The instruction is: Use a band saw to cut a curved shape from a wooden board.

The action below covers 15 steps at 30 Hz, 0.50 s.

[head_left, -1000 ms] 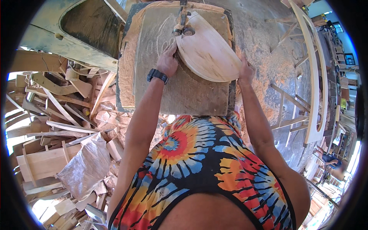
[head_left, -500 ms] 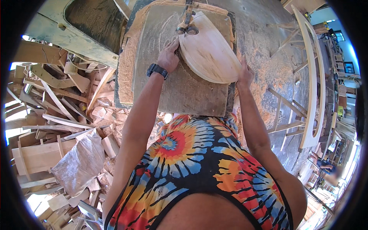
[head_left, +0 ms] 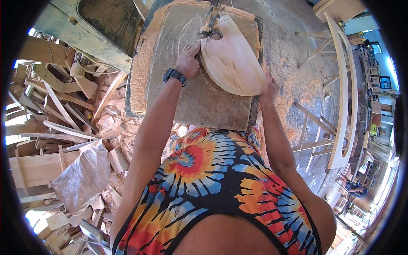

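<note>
From my remote place, I look down first on the tie-dye tank top (head_left: 229, 170) of the wearer, then along the two bare forearms. The left hand (head_left: 188, 63), with a dark wristwatch (head_left: 175, 76) above it, lies on the worktable (head_left: 199, 110); its fingers are stretched forward and touch the curved left edge of a half-moon wooden panel (head_left: 236, 63), just beside the guide rollers (head_left: 215, 35). The right hand (head_left: 270, 89) supports the panel at its right edge, toward the near corner; I cannot tell whether the fingers close underneath. The panel lies flat on the table, and its far part passes close to the rollers. The blade I cannot make out.

Compared with one second ago, the near end of the panel has swung somewhat to the left, and the right hand has come inward with it, while the left hand stays by the rollers. For the work in hand, I judge that the curved edge now meets the guide at a different angle, with the left hand serving as a pivot.

Farther out, sawdust (head_left: 138, 93) covers the table's left border, before a pale green machine body (head_left: 59, 21). On the left I see heaped wood offcuts (head_left: 61, 106) and a crumpled plastic sheet (head_left: 83, 178); on the right, a long slotted wooden frame (head_left: 338, 159) and, far behind, another person (head_left: 357, 189).
</note>
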Tool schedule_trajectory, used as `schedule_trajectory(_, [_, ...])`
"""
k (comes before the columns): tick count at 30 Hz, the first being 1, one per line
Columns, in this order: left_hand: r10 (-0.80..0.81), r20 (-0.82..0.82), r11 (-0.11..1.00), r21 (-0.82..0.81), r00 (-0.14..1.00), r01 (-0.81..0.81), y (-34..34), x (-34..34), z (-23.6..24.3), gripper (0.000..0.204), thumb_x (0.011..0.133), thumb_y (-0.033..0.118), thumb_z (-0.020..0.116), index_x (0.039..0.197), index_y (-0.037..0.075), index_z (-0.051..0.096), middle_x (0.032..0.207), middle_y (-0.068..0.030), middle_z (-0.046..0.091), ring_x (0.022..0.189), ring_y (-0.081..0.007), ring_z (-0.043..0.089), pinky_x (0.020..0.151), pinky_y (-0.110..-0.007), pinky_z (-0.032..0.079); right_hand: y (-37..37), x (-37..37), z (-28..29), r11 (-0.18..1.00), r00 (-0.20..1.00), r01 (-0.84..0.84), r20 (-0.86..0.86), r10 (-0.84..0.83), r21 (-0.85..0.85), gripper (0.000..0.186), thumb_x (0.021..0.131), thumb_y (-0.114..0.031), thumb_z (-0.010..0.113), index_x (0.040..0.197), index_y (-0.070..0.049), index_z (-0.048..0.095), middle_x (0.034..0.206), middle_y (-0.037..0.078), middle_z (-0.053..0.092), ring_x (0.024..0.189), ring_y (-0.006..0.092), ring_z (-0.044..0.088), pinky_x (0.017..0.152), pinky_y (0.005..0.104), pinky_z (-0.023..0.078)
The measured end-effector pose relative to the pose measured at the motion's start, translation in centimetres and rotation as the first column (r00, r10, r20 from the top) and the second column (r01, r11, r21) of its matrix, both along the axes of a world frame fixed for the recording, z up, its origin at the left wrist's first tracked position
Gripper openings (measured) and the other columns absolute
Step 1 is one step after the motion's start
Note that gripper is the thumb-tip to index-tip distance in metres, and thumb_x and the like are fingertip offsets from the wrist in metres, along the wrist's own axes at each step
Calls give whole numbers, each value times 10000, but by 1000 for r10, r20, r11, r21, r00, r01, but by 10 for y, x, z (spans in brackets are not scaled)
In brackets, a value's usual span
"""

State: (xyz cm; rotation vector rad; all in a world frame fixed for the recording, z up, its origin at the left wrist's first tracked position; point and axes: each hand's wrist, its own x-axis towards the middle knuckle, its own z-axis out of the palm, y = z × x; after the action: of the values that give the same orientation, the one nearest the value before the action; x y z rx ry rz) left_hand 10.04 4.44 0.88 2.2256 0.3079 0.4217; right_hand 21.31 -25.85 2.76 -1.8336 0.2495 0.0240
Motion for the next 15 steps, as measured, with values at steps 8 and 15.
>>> schedule_trajectory(8, [-13,15,1000,5,1000,13,-4,-14,-4,814,730,-61,437,1522,127,455,1493,-216,503,1433,-383,415,1199,-433,332,-9,-5,-8,997,999,17,-30,-15,76,527,960,-469,673,931,50,757,850,69,709,771,149,614,741,335,494])
schedule_trajectory(15, [-19,5,999,-41,1000,19,-1,-6,2,838,709,-98,434,1516,124,459,1530,-179,478,1450,-370,393,1231,-426,290,1,-8,3,993,1000,11,-27,-8,122,507,967,-444,677,960,58,748,889,72,707,796,139,617,745,315,498])
